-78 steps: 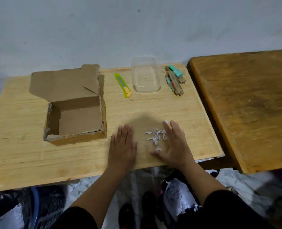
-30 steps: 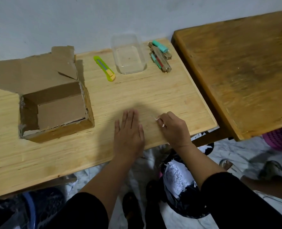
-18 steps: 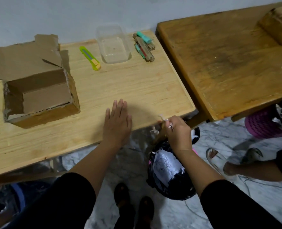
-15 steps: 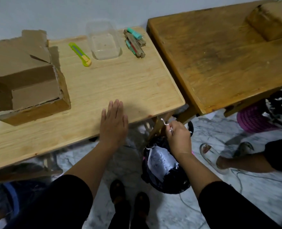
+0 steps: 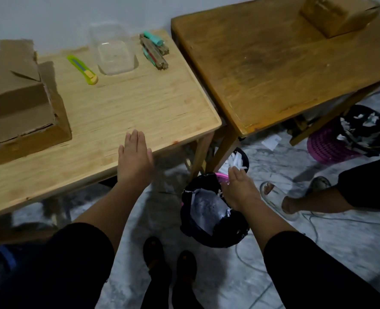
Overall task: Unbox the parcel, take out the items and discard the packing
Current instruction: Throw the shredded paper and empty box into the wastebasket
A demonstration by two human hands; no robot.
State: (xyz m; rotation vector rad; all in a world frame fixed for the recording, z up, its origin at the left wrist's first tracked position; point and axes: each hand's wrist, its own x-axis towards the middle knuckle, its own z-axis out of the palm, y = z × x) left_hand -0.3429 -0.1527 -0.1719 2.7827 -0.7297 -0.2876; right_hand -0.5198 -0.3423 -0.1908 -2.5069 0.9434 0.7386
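The opened cardboard parcel box [image 5: 22, 112] stands at the left of the light wooden table [image 5: 122, 103], its flaps up and its inside bare. My left hand [image 5: 134, 157] lies flat on the table's front edge, fingers together, holding nothing. My right hand [image 5: 240, 188] hangs open, palm turned inward, over the black-lined waste bin [image 5: 213, 215] on the floor beside the table leg. White packing scraps [image 5: 235, 160] lie in the bin just beyond my fingers. At the back of the table sit a green-yellow box cutter [image 5: 83, 70], a clear plastic tub [image 5: 114, 54] and a bundle of small items [image 5: 154, 50].
A darker wooden table [image 5: 284, 63] adjoins on the right, with another cardboard box [image 5: 338, 14] at its far corner. A second person's legs and sandals [image 5: 295, 197] stand at the right. A pink basket with a black liner [image 5: 351, 139] and cables lie on the floor.
My right hand swept the white scraps off the table, carried them down over the bin and has opened, with no scraps left in it. My view swung right and down. My left hand stayed flat.
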